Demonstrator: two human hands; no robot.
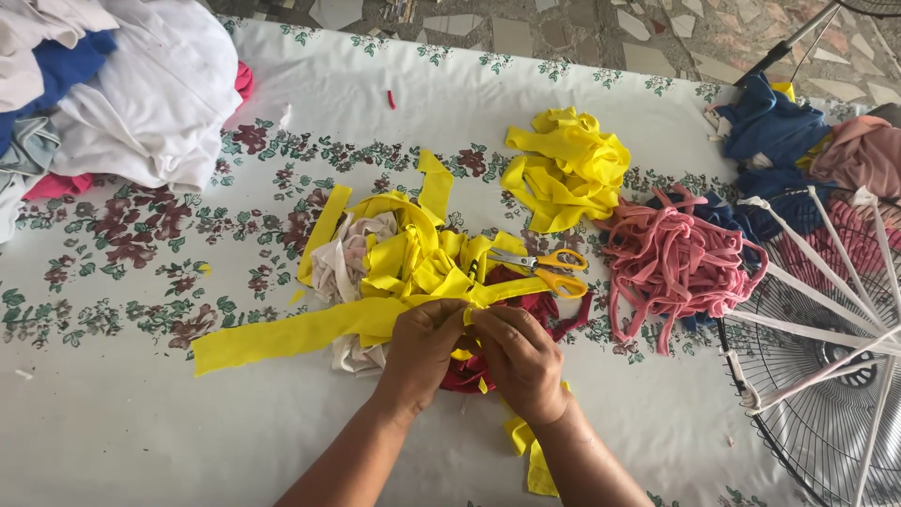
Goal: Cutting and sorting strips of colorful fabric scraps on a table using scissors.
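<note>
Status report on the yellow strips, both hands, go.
Left hand and right hand both pinching one yellow fabric strip over the yellow pile. Scissors lie just behind, untouched. Nothing blocking.

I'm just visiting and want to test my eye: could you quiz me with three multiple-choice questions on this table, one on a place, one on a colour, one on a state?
1. Where do the scissors lie?
A. on the white clothes
B. on the yellow strips, beside the pink strips
C. on the fan grille

2. What colour is the strip both hands pinch?
A. yellow
B. blue
C. pink

3. How are the scissors?
A. held in the right hand
B. held in the left hand
C. lying unheld

Answers: 1 B, they rest on the yellow strips left of the pink strips. 2 A, the left hand and right hand grip yellow cloth. 3 C, no hand touches them.
</note>
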